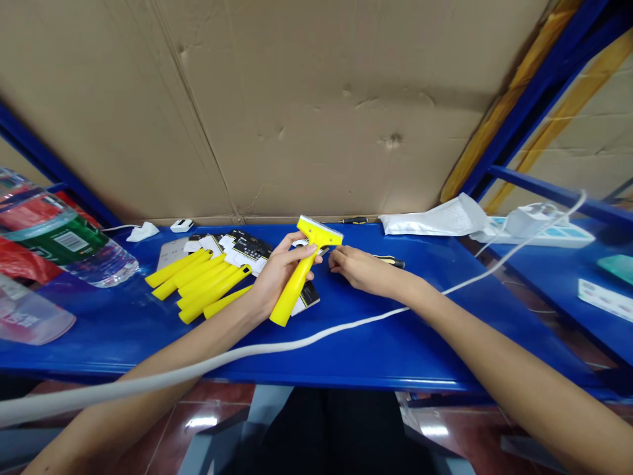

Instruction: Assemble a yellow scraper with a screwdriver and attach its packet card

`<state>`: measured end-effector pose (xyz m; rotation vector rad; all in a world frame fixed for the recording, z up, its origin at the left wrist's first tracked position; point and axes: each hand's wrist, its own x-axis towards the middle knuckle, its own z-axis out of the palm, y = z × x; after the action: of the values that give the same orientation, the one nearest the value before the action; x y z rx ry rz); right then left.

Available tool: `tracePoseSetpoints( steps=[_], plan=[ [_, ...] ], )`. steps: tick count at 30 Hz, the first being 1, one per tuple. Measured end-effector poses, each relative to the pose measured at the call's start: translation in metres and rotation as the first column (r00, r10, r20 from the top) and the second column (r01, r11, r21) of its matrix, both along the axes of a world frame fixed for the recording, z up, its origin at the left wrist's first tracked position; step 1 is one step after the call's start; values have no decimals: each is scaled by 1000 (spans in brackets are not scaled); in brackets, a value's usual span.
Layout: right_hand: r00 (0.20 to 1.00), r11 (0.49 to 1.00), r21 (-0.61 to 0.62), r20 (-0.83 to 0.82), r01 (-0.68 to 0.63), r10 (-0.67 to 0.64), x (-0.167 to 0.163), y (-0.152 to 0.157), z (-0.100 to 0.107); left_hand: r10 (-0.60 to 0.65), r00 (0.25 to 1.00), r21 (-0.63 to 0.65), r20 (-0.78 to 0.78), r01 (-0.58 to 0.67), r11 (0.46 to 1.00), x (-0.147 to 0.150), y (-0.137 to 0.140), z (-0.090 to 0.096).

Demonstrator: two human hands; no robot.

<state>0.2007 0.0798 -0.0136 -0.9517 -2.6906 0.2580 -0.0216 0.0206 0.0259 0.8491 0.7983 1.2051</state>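
My left hand [271, 282] is closed around a yellow scraper [293, 289], thumb on its neck, with the wide head up and the handle slanting down towards me. Close to the right end of that head is my right hand [357, 269], its fingers curled together; whatever they may pinch is too small or hidden to name. Several yellow handles [213, 285] lie in a pile left of my left hand. Behind and beneath them are black-and-white printed cards [250, 245]. A black-and-yellow tool handle [393, 262] rests just beyond my right wrist.
A white cable [321, 334] runs across the view in front of the blue table [346, 356]. Large bottles [84, 247] stand or lean at left. A small screwdriver [355, 220], a white pouch [430, 216] and a power strip [544, 232] lie along the back, before a cardboard wall [316, 119].
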Motion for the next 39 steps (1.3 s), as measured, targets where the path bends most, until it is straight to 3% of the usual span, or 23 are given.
tracePoseSetpoints(
  steps=[11, 16, 22, 28, 34, 39],
  plan=[
    [994, 998, -30, -88, -60, 57, 0, -1, 0, 60, 998, -39, 13, -59, 997, 1, 0, 2],
    [975, 995, 17, -202, -94, 95, 8, 4, 9, 61, 998, -48, -11, -62, 997, 0, -1, 5],
    [895, 989, 146, -438, -21, 84, 12, 2, 29, 60, 998, -90, 8, -59, 994, -3, 1, 5],
    [810, 977, 206, -581, 58, 74, 3, -7, 31, 40, 998, -80, 53, -35, 996, 1, -1, 5],
    [798, 983, 171, -600, 65, 52, 0, -9, 30, -7, 999, -49, 42, 9, 999, 2, -3, 6],
    [710, 998, 48, -704, 48, 0, -2, -8, 28, -19, 1000, -51, 1, 19, 999, 1, -3, 5]
  ],
)
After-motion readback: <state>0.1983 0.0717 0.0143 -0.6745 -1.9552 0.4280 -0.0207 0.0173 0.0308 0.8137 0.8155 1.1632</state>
